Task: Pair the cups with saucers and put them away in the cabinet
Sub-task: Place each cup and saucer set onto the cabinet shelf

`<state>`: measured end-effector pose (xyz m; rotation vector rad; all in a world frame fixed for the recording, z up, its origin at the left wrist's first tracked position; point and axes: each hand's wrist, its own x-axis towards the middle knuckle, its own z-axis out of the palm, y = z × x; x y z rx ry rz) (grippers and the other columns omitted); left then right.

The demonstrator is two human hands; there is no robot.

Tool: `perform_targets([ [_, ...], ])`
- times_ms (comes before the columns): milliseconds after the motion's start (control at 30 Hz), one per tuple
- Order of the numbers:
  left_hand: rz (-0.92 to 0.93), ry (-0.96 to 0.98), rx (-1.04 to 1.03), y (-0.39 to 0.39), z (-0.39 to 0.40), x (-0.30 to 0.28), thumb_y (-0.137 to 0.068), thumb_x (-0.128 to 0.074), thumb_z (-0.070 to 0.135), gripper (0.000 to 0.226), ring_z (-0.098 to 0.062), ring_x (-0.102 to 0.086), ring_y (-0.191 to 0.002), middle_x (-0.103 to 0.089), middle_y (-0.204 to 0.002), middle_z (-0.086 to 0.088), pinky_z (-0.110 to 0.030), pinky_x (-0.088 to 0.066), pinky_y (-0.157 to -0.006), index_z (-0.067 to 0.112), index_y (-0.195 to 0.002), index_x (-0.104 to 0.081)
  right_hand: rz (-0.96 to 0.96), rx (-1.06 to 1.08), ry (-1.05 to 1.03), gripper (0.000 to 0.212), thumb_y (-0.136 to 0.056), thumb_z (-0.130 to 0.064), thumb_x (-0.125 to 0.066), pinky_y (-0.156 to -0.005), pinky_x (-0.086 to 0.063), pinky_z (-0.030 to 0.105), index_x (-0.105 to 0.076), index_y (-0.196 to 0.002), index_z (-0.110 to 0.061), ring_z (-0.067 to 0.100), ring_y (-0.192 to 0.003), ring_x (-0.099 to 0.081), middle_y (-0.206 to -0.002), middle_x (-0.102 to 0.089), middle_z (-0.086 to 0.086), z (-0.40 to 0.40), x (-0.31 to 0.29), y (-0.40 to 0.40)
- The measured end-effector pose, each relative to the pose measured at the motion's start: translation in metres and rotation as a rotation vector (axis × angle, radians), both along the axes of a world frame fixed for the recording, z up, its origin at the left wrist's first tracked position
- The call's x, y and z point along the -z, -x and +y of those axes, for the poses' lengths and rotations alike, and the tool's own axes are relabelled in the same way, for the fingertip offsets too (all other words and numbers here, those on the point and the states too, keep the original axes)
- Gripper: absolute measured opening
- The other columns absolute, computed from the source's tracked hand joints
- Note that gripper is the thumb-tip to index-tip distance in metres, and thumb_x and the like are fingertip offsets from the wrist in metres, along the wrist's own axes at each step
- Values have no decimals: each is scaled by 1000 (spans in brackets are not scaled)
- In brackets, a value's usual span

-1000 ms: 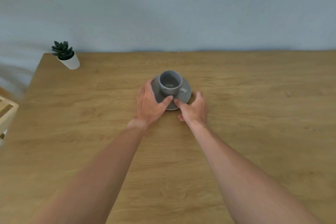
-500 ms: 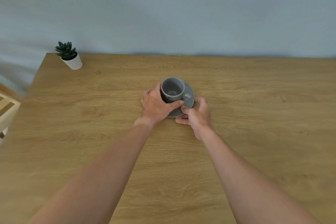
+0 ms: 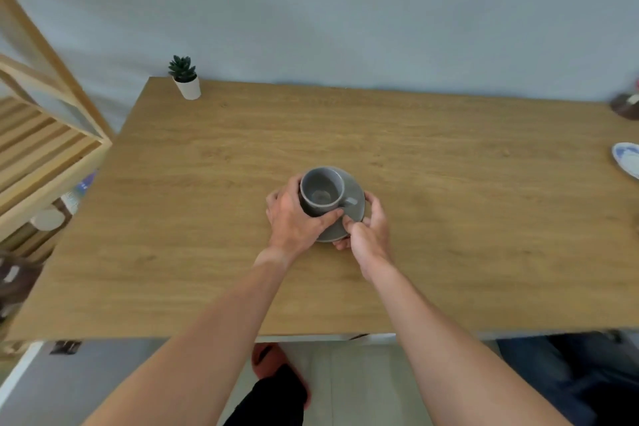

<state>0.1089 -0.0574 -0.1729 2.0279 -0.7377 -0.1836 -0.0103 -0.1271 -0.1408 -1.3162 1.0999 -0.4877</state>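
A grey cup (image 3: 321, 191) stands on a grey saucer (image 3: 356, 199) near the middle of the wooden table (image 3: 207, 183). My left hand (image 3: 294, 218) wraps the saucer's left side, its thumb against the cup's near wall. My right hand (image 3: 368, 228) grips the saucer's near right rim, fingers under it. The pair appears lifted slightly off the table and tilted. A wooden cabinet (image 3: 45, 135) with slatted shelves and a glass panel stands at the left.
A small potted succulent (image 3: 185, 78) sits at the table's far left corner. A blue-and-white saucer (image 3: 627, 159) and a dark object (image 3: 626, 105) lie at the right edge. Below the table's near edge are a foot in a red slipper (image 3: 273, 370) and grey floor.
Both hands have closed tighter on the saucer and raised it with the cup. The view has pulled back and turned left, bringing the cabinet and the table's near edge into sight.
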Motion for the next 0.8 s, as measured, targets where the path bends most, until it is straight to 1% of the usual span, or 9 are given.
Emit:
perform_targets([
  [133, 0, 3, 9, 54, 56, -1, -50, -73, 75, 83, -18, -56, -108, -63, -110, 15, -34, -37, -96, 31, -118, -50, -6, -15, -3, 51, -94, 0, -57, -48, -55, 25, -45, -133, -31, 20, -59, -65, -106, -69, 18, 55, -8, 57],
  [200, -1, -4, 15, 84, 85, -1, -52, -76, 70, 82, -17, -55, -107, -63, -109, 14, -31, -34, -94, 29, -117, -51, -1, -20, -8, 49, -94, 1, -57, -50, -56, 27, -45, -128, -33, 22, -64, -67, -106, -69, 18, 85, -7, 86],
  [267, -21, -13, 11, 114, 116, -3, -54, -82, 62, 79, -17, -56, -105, -63, -107, 12, -32, -35, -93, 24, -117, -52, 2, -18, -34, 48, -93, 1, -56, -53, -58, 30, -45, -122, -36, 25, -73, -69, -108, -68, 18, 115, -6, 113],
  [333, -50, -24, 18, 139, 144, -5, -55, -83, 59, 78, -16, -58, -104, -64, -108, 9, -33, -35, -95, 21, -117, -53, 8, -16, -64, 47, -93, 0, -56, -52, -57, 30, -45, -121, -36, 25, -69, -68, -107, -68, 17, 143, -5, 136],
  [433, -69, -40, 15, 171, 182, 2, -54, -78, 62, 79, -15, -59, -103, -64, -109, 8, -36, -37, -97, 21, -117, -55, 6, -5, -119, 45, -93, 1, -57, -49, -54, 26, -48, -126, -29, 22, -62, -65, -97, -69, 14, 180, 3, 166],
  [500, -89, -51, 7, 188, 203, 12, -54, -76, 63, 79, -12, -59, -104, -65, -110, 10, -36, -38, -98, 22, -118, -55, -3, 1, -148, 49, -91, 2, -57, -50, -52, 28, -49, -129, -28, 21, -66, -65, -96, -70, 15, 199, 15, 182],
  [567, -79, -77, 17, 202, 219, 25, -55, -78, 62, 78, -10, -57, -107, -64, -113, 11, -33, -35, -100, 24, -120, -54, -4, 6, -165, 49, -91, 3, -57, -49, -51, 28, -50, -128, -28, 20, -71, -67, -103, -70, 16, 213, 31, 195],
  [633, -47, -116, 26, 212, 231, 39, -56, -79, 59, 77, -10, -55, -108, -63, -114, 11, -30, -33, -99, 24, -120, -54, 19, 8, -197, 51, -91, 5, -57, -48, -51, 29, -49, -130, -27, 20, -71, -67, -104, -71, 16, 221, 47, 204],
  [800, 14, -189, 26, 223, 240, 85, -60, -83, 52, 77, -11, -55, -111, -63, -117, 8, -25, -26, -101, 21, -123, -53, 77, -20, -245, 55, -91, 3, -60, -47, -52, 26, -46, -133, -30, 25, -81, -70, -112, -68, 15, 224, 99, 210],
])
